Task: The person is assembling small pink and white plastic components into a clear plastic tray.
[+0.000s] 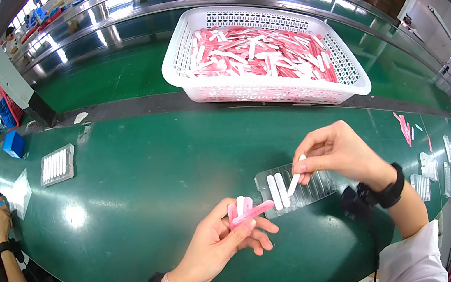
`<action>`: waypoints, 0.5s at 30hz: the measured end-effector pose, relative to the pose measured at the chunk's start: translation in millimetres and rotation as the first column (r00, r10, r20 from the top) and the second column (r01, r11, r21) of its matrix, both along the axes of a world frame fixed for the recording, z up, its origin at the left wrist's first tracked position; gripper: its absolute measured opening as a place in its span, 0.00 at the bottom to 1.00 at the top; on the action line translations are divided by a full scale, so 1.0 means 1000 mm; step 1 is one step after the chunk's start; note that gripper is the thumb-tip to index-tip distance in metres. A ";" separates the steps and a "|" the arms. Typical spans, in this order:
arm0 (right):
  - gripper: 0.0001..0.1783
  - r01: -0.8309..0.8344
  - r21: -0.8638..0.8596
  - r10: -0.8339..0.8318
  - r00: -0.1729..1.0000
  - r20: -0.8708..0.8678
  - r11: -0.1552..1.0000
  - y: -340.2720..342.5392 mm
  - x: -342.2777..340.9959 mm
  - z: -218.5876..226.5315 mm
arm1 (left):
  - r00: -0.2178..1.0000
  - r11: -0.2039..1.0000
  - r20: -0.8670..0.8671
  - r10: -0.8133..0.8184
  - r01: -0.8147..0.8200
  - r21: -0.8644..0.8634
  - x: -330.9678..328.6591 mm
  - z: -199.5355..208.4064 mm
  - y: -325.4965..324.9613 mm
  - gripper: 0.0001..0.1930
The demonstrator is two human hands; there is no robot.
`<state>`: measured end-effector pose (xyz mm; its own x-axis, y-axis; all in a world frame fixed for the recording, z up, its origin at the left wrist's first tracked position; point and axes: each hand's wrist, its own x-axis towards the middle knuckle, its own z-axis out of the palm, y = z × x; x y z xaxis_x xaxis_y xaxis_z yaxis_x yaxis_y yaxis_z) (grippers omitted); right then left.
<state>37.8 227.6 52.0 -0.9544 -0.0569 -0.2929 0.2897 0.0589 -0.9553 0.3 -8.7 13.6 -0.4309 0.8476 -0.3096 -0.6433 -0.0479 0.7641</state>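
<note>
My right hand [340, 152] pinches one white, round-ended strip [292, 185], which looks like a small nail file. It tilts over the clear plastic tray [322, 183], its lower end at a slot. Two white strips [278, 190] lie side by side in the tray's left slots; the slots to their right look bare. Just left of the tray, my left hand [215, 243] holds several pink and white nail files [241, 212] between thumb and fingers, one pink file lying across the others. Its other fingers are spread.
Beyond the green table stands a white perforated basket [265, 92] heaped with pink and white files. A filled tray [57, 165] and a blue box [13, 144] sit far left. Loose pink files [404, 128] and clear trays [421, 186] lie at right. Another person's hands [0, 215] are at the left.
</note>
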 end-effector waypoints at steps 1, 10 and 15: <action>0.07 -0.052 0.181 0.041 0.997 0.064 0.982 0.005 -0.003 0.004 | 1.000 1.000 -0.020 -0.001 0.001 -0.004 0.001 -0.002 0.000 0.12; 0.15 -0.141 0.670 0.224 0.974 -0.039 0.729 0.005 -0.012 -0.021 | 0.999 0.999 0.012 0.036 -0.036 0.015 0.002 -0.006 0.000 0.13; 0.23 -0.146 0.664 0.393 0.888 -0.239 0.733 -0.013 0.007 -0.016 | 1.000 1.000 -0.023 0.018 -0.018 0.024 0.002 -0.007 -0.001 0.13</action>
<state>45.3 214.2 35.7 -0.9670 -0.2543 -0.0172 -0.1681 0.6869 -0.7071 1.9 -9.8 6.1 -0.4531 0.8466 -0.2793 -0.6242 -0.0776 0.7774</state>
